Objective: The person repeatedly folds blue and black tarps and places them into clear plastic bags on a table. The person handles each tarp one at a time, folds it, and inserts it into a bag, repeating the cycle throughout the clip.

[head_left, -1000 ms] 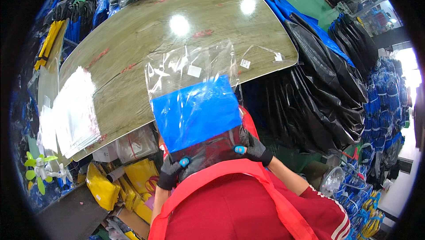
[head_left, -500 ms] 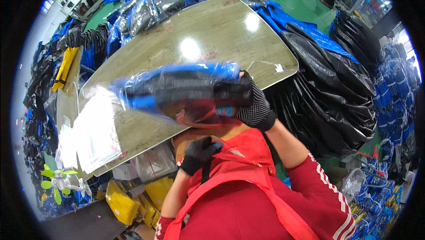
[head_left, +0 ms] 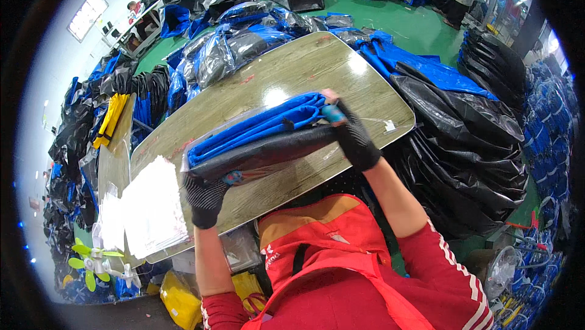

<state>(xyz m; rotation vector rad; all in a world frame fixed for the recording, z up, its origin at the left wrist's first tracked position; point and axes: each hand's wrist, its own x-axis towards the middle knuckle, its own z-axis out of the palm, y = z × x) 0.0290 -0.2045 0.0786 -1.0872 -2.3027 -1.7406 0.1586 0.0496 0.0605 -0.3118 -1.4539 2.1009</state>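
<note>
A folded blue and black bundle [head_left: 262, 132] in a clear plastic bag is held up over the wood-patterned table [head_left: 341, 65]. My left hand [head_left: 207, 196], in a black glove, closes on its lower left end. My right hand [head_left: 348, 129], gloved the same way with bare fingertips, grips the right end. The bundle's blue folds face up and its black side is nearer me. Part of each hand's fingers is hidden behind the bundle.
White paper sheets [head_left: 155, 211] lie at the table's left end. Black and blue folded sheeting [head_left: 451, 129] is heaped to the right. Bagged bundles [head_left: 228, 50] line the far edge. A small green-bladed fan [head_left: 91, 263] stands at lower left, near yellow packages [head_left: 181, 302].
My left hand has risen from my apron to the bundle's left end and taken hold. The bundle has turned so its blue folds show on top. The view has tilted up a little.
</note>
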